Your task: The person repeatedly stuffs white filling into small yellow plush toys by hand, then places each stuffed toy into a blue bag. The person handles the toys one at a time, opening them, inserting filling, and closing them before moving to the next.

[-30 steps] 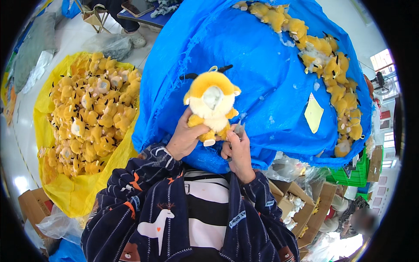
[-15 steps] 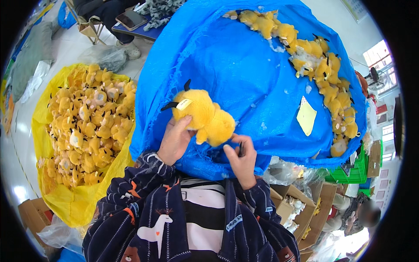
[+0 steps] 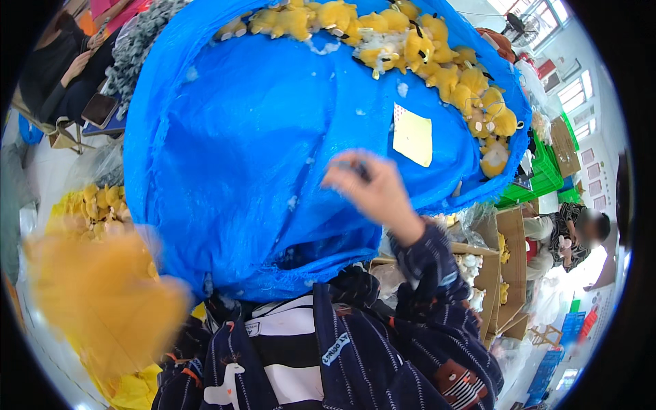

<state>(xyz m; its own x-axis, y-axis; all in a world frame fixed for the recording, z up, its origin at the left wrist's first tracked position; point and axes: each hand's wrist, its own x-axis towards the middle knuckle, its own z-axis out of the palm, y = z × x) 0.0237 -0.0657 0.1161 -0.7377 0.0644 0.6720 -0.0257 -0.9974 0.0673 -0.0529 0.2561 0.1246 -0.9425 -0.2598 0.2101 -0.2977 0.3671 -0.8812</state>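
Note:
A yellow plush toy [image 3: 109, 301], smeared by motion, hangs in the air at the lower left, in front of the yellow sack. My left sleeve reaches toward it; the toy or the blur hides my left hand, so its grip cannot be made out. Over the blue plastic sheet [image 3: 260, 137], my right hand [image 3: 372, 188] is raised with its fingers curled round a small dark tool [image 3: 361, 168], mostly covered by them. More yellow plush toys [image 3: 444, 75] with black pointed parts lie in a band along the sheet's far and right rim, some showing white stuffing.
A pale yellow paper [image 3: 413, 135] and tufts of white fluff lie on the sheet. The yellow sack [image 3: 140, 383] of plush toys stands at left. Cardboard boxes [image 3: 509, 266] and green crates [image 3: 540, 174] are at right. One person sits at far left, another at far right.
The plush toy has gone from above the sheet to the lower left, and my left hand has left sight. My right hand has risen further over the sheet. The view has shifted.

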